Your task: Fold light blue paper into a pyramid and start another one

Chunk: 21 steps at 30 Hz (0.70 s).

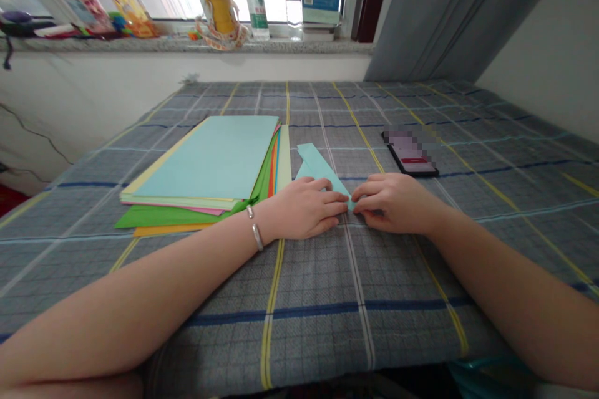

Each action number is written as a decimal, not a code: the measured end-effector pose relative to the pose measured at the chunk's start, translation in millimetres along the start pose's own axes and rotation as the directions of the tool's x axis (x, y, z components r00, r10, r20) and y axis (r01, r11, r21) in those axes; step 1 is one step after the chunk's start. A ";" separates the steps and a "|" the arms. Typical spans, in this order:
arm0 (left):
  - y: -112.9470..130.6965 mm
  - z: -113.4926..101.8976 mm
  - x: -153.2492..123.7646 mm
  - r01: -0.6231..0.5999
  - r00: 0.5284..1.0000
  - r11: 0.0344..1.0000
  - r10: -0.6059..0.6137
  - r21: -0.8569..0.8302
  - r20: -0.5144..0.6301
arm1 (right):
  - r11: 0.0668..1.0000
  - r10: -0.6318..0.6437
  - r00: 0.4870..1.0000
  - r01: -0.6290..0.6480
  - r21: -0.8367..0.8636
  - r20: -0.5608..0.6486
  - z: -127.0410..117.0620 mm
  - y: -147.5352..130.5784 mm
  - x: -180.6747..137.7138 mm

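Note:
A folded piece of light blue paper (322,164) lies on the checked cloth, its narrow end pointing toward me. My left hand (312,207) rests flat over the paper's lower left part, fingers stretched out and pressing on it. At the narrow tip, my right hand (390,202) has its fingertips closed together on the paper's corner. The part of the paper under my left palm is hidden. Close by on the left is a stack of coloured paper (210,156), light blue on top, with green, orange and yellow sheets sticking out.
A phone (412,153) lies beyond my right hand, its screen partly blurred. The table is covered by a grey checked cloth (318,287). Behind it, a window sill (163,45) carries a yellow bottle (219,3), a white-green tube (257,14) and boxes (321,0).

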<state>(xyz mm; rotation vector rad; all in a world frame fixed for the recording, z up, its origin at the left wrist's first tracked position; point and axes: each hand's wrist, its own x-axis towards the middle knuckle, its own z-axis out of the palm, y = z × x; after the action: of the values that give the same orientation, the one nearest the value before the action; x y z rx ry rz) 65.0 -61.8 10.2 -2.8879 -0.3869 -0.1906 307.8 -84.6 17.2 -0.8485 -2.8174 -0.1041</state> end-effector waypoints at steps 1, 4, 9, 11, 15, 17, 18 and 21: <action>-0.6 -0.1 -0.2 0.000 1.000 1.000 0.000 0.001 -0.001 | 1.000 0.005 1.000 -0.005 -0.004 0.005 -0.7 -0.1 -0.5; -2.7 -1.0 -0.9 -0.001 1.000 1.000 0.001 -0.003 -0.011 | 1.000 0.019 1.000 -0.019 0.000 0.016 -2.3 -0.8 -2.2; -7.1 -2.1 -2.4 -0.013 0.999 0.999 0.012 -0.040 -0.031 | 0.999 0.020 1.000 -0.021 0.030 0.016 -3.1 -1.3 -4.3; -8.9 -2.2 -3.2 -0.010 1.000 0.999 0.009 -0.050 -0.027 | 0.999 0.023 1.000 -0.023 0.033 0.014 -3.2 -1.5 -4.7; -12.2 -2.7 -5.0 -0.016 1.000 0.998 0.016 -0.060 -0.003 | 0.999 0.029 0.999 -0.030 0.032 0.026 -4.1 -2.0 -5.0; -13.9 -2.9 -5.7 -0.017 1.000 0.998 0.017 -0.064 0.008 | 0.999 0.035 0.999 -0.036 0.040 0.033 -4.8 -2.0 -5.2; -14.8 -3.0 -5.9 -0.015 1.000 0.998 0.016 -0.067 0.014 | 0.998 0.036 0.999 -0.038 0.049 0.034 -5.1 -1.9 -5.3; -17.4 -2.7 -6.4 -0.014 0.999 0.997 0.016 -0.071 0.029 | 0.996 0.035 0.999 -0.037 0.082 0.032 -5.9 -1.5 -5.7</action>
<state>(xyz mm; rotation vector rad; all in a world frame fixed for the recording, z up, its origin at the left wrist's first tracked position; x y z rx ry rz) 53.8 -47.6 15.2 -2.9656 -0.3712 -0.1631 312.7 -89.7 21.8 -0.8889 -2.8108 0.0306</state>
